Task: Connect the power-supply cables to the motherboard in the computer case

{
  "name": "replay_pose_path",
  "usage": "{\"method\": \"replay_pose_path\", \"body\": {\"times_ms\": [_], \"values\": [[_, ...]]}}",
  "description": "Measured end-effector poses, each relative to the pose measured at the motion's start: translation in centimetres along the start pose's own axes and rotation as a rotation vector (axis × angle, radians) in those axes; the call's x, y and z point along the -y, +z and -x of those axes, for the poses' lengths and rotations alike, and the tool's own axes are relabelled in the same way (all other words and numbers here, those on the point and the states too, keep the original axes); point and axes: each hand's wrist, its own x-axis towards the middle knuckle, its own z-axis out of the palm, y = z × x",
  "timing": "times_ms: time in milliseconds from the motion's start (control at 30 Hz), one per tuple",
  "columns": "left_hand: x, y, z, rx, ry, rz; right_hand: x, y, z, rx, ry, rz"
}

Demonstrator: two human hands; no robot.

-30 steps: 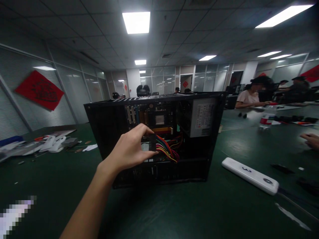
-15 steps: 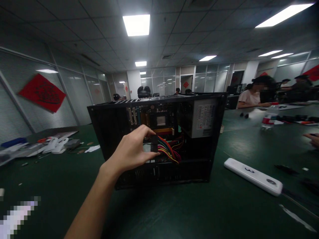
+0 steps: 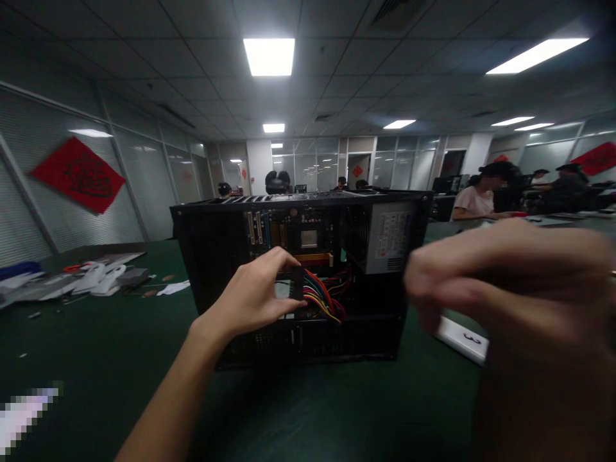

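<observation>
- My left hand [image 3: 255, 289] pinches a long black plastic connector [image 3: 296, 283], thumb below and forefinger above, parted only by the connector's length.
- From that connector, a bundle of red, yellow, green and other coloured wires [image 3: 323, 296] curves off to the right.
- I have the connector at the open side of an upright black metal computer case [image 3: 366, 335], in front of its middle; how deep it sits I cannot tell.
- Behind and above my fingers shows a dark circuit board [image 3: 325, 224] with pale, brown and yellow slots.
- A silver-grey metal power supply box [image 3: 392, 237] with a white label fills the case's upper right corner.
- My right hand [image 3: 505, 282] is blurred, fingers curled, right of the case; whether it grips anything I cannot tell.
- Partly behind it, a white plastic bar marked 3 [image 3: 462, 340] lies on the dark green tabletop [image 3: 312, 410].
</observation>
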Motion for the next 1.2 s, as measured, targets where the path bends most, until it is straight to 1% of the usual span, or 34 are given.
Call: {"method": "replay_pose_path", "body": {"times_ms": [67, 133, 200, 267, 367, 467, 600, 667, 767, 867, 1000, 1100, 1200], "values": [[0.1, 0.0, 0.0, 0.002, -0.005, -0.003, -1.0, 1.9, -3.6, 0.093, 0.025, 0.011], [0.2, 0.0, 0.0, 0.003, -0.009, -0.002, -2.5, 4.0, -5.4, 0.178, 0.109, 0.007], [0.3, 0.0, 0.0, -0.002, -0.009, -0.006, -4.4, 6.0, -5.8, 0.239, 0.240, -0.085], [0.5, 0.0, 0.0, -0.008, -0.008, -0.016, -6.1, 7.6, -5.3, 0.290, 0.353, -0.266], [0.5, 0.0, 0.0, -0.017, -0.019, -0.038, -7.8, 9.1, -4.8, 0.336, 0.459, -0.486], [0.4, 0.0, 0.0, -0.034, -0.021, -0.047, -8.1, 9.6, -5.0, 0.336, 0.499, -0.574], [0.5, 0.3, -0.1, -0.074, 0.001, -0.072, -7.7, 9.3, -5.2, 0.291, 0.518, -0.578], [0.6, 0.6, -0.2, -0.122, 0.005, -0.090, -7.6, 9.1, -5.3, 0.261, 0.538, -0.569], [0.7, 1.2, -0.4, -0.240, -0.008, -0.087, -7.4, 8.8, -5.3, 0.220, 0.563, -0.531], [0.6, 1.7, -0.5, -0.345, -0.014, -0.067, -7.5, 8.5, -5.5, 0.162, 0.515, -0.451], [0.6, 2.6, -0.6, -0.441, 0.015, -0.073, -7.9, 8.7, -5.5, 0.047, 0.430, -0.347], [1.3, 3.3, -0.5, -0.489, 0.065, -0.169, -8.5, 9.3, -5.4, -0.018, 0.448, -0.345], [2.2, 4.1, -0.5, -0.474, 0.137, -0.332, -9.3, 10.0, -5.2, -0.030, 0.458, -0.319]]}}
